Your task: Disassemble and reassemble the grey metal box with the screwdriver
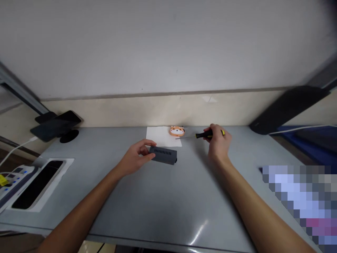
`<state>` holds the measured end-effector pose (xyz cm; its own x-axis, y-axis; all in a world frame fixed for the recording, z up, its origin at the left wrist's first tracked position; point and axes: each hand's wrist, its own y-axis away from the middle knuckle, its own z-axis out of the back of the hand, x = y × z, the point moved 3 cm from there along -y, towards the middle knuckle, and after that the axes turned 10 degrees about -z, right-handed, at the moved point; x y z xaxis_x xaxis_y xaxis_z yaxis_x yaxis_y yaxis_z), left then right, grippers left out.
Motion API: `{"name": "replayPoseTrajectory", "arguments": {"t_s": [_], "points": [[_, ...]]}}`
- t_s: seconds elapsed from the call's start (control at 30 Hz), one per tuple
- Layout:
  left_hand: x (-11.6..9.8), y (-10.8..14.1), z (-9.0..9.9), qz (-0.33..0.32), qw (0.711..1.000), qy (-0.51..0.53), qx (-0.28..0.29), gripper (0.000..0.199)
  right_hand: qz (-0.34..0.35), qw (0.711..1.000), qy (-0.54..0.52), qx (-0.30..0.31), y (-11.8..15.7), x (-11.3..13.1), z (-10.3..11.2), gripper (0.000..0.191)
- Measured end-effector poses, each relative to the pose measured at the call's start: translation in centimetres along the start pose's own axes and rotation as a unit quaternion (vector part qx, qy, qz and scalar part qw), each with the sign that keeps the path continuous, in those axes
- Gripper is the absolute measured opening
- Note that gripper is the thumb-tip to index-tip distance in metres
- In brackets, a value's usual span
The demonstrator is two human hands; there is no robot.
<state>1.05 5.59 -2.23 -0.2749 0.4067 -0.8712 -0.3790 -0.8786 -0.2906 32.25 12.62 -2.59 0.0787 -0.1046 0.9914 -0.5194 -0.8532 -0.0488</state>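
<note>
A dark grey box with a row of slots [163,155] is gripped at its left end between the thumb and fingers of my left hand [138,156]. It is low over the grey table; whether it touches the surface I cannot tell. My right hand [219,140] is wrapped round the black and yellow handle of a screwdriver [203,134]. Its thin shaft points left, with the tip near the edge of a white sheet of paper [157,135]. On that paper's right side sits an orange and white animal-face object [177,131].
The grey table [147,207] meets a wall at the back. At the left are a phone on a stand [56,125], another phone [38,184] on white paper, and a power strip [17,182]. A dark panel [286,109] leans at the right, above a pixelated area.
</note>
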Motion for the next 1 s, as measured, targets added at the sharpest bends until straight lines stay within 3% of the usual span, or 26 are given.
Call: {"name": "replayPoseTrajectory", "arguments": {"t_s": [0.17,0.37,0.57,0.8,1.0], "points": [[1.4,-0.2,-1.0,0.023,0.998,0.047,-0.036,0.029,0.039,0.999,0.019,0.015,0.7,1.2,-0.1,0.027],[2.3,-0.5,-0.8,0.015,0.996,0.002,-0.088,0.031,0.09,0.991,0.1,0.02,1.9,2.7,-0.2,0.031],[3.0,-0.5,-0.9,0.012,0.994,-0.062,-0.089,0.028,0.125,0.979,0.155,0.036,2.6,3.2,-0.1,0.03],[3.2,-0.4,-1.3,0.008,0.995,-0.074,-0.064,0.025,0.143,0.958,0.17,0.178,3.6,3.5,-0.6,0.035],[2.8,-0.4,-1.4,0.016,0.994,-0.106,-0.032,0.02,0.136,0.95,0.17,0.226,5.1,3.7,-1.5,0.039]]}}
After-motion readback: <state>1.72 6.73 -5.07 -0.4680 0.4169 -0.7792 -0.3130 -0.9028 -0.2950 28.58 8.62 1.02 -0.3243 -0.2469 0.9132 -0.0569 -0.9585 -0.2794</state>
